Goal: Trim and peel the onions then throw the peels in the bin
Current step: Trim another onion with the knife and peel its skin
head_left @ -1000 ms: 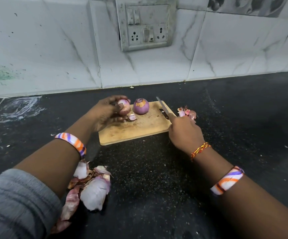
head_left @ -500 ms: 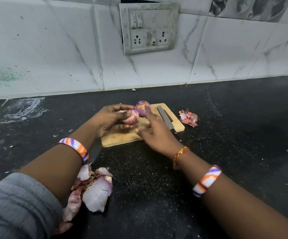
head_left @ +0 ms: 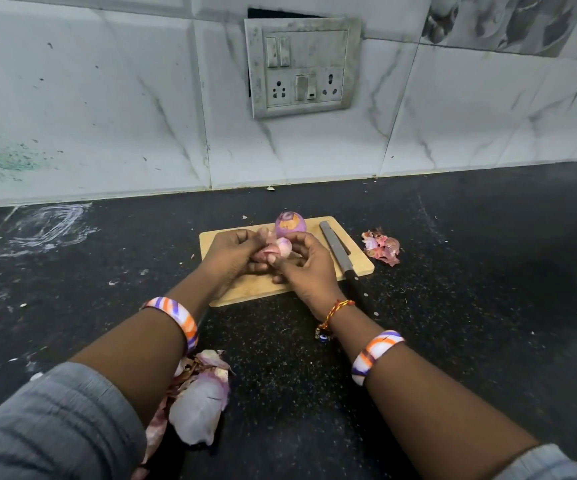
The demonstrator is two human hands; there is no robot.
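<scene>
A single head view looks forward and down, close over the dark bench [head_left: 453,306], facing the tiled wall [head_left: 107,116]; its edges seem warped.

Black speckled countertop [head_left: 470,306] — white marble-look wall tiles [head_left: 107,116], grimy switch-socket panel [head_left: 302,67] above.

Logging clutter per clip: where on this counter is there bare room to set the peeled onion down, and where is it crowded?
Bare: the black counter right of the knife, below the small peel scraps, and the strip between the forearms. Crowded: the cutting board, taken up by both hands, the second onion and the knife; the peel pile fills the near left.
</scene>
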